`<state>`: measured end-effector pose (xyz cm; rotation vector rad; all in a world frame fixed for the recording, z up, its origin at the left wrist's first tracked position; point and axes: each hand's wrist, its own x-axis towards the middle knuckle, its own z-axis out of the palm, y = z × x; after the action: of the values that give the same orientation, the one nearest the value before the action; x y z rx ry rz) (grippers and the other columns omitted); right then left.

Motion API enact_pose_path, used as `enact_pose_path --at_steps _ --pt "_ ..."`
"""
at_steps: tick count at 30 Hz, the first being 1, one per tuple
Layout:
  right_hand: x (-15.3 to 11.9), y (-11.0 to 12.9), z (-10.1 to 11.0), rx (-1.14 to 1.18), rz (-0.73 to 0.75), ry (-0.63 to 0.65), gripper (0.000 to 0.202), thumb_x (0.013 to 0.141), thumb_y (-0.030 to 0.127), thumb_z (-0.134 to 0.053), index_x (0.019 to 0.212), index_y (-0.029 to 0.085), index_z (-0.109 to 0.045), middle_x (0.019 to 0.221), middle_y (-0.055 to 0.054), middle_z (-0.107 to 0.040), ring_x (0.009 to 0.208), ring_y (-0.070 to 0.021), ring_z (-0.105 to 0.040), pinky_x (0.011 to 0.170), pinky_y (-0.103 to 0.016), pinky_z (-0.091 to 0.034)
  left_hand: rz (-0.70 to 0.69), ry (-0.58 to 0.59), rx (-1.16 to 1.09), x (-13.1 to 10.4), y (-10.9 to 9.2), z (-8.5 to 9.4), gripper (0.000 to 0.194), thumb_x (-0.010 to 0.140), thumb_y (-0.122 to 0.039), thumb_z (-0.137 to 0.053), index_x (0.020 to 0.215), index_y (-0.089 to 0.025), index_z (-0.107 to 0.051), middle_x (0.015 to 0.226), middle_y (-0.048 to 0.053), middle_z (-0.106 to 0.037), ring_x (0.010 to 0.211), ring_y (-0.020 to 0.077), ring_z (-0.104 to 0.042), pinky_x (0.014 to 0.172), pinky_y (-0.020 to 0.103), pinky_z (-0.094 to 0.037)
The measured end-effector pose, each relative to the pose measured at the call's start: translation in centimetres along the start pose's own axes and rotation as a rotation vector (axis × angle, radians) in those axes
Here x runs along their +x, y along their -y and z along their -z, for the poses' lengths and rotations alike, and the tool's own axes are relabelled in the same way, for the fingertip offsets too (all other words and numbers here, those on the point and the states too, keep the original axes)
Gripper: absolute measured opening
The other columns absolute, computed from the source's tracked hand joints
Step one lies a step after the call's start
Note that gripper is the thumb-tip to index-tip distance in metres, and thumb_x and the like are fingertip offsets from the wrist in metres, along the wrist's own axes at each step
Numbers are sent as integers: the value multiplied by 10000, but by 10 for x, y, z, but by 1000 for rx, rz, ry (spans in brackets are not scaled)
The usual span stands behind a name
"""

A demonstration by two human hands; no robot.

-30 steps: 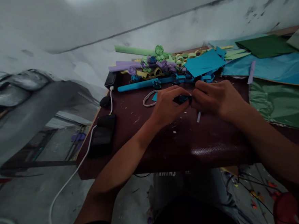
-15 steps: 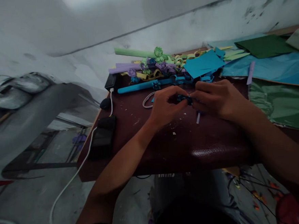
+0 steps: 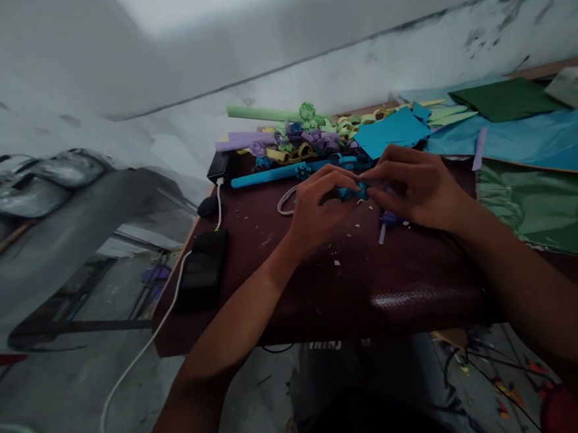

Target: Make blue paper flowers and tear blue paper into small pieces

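Observation:
A small blue folded-paper piece (image 3: 350, 192) is held over the dark red table (image 3: 293, 269). My left hand (image 3: 320, 198) pinches it from the left, thumb and fingers closed round it. My right hand (image 3: 408, 185) meets it from the right, its fingertips pressed at the piece's edge. Fingers hide much of its shape. Under my right hand lies a purple item (image 3: 391, 218), and beside it a thin pale strip (image 3: 382, 234). Behind my left hand a white loop of cord (image 3: 282, 202) rests on the table.
Rolled paper tubes, such as a blue one (image 3: 266, 176), and paper flowers (image 3: 306, 112) are heaped at the back. Blue sheets (image 3: 392, 132) and a green plastic-wrapped pack (image 3: 540, 205) lie rightward. At left are a black box (image 3: 201, 269) and a white cable (image 3: 144, 345).
More of the blue paper piece shows between my fingers. My right hand's fingers have shifted slightly up and left, uncovering the purple item. The view has tilted a little.

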<state>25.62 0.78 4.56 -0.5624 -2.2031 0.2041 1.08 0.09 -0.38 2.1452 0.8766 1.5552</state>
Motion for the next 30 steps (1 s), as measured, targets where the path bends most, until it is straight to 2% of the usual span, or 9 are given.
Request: enact_pose_path --at_steps 4,8,11,14,16,18,26,30 --pt "1 1 1 20 -105 55 196 1114 354 -668 1181 296 -842 984 -48 -777 725 -186 -653 698 -367 -536 76 33 -89 1 -5 2 194 984 -393 -925 1042 -247 -811 1254 100 -812 1151 222 -791 901 348 -675" --pt "0 -4 -1 8 -30 58 189 1130 326 -651 1174 265 -824 1003 -64 -793 776 -196 -696 738 -370 -546 157 61 -223 3 -11 0 333 1020 -541 -879 1031 -223 -780 1259 111 -819 1206 237 -798 965 374 -700" --pt "-1 -8 -2 -41 31 68 208 1152 308 -615 1199 237 -804 1045 -81 -792 825 -199 -712 743 -358 -541 239 37 -283 5 -9 -2 387 1030 -596 -862 1100 -229 -762 1199 94 -840 1134 220 -816 954 369 -711" --pt "-2 -7 -2 -137 62 113 236 1185 298 -564 1233 225 -783 1105 -99 -788 895 -208 -735 766 -353 -551 378 76 -312 4 -4 -2 479 987 -629 -910 1220 -242 -753 1174 85 -850 996 198 -828 849 338 -724" --pt "-3 -5 -2 -208 97 152 248 1202 296 -543 1213 207 -775 1101 -106 -781 878 -200 -725 754 -347 -544 451 120 -369 2 -3 -2 507 972 -645 -925 1222 -239 -750 1127 80 -848 940 195 -835 821 342 -738" --pt "-4 -4 -2 -268 125 176 261 1214 300 -533 1177 197 -770 1074 -106 -772 838 -188 -698 728 -341 -525 489 153 -436 1 -3 -2 505 953 -635 -948 1185 -232 -752 1086 70 -841 940 198 -846 857 366 -755" --pt "-5 0 -2 -268 102 195 253 1215 303 -544 1196 203 -776 1076 -97 -762 843 -184 -693 724 -339 -523 482 159 -452 2 -8 -3 382 959 -463 -938 1177 -206 -758 1083 52 -819 961 171 -831 901 335 -755" --pt "-4 -2 -5 -216 110 171 270 1224 305 -538 1282 207 -782 1122 -97 -765 843 -169 -692 723 -330 -526 471 136 -430 2 -7 -5 420 978 -490 -919 1230 -211 -732 1138 62 -821 1000 178 -833 892 326 -752"
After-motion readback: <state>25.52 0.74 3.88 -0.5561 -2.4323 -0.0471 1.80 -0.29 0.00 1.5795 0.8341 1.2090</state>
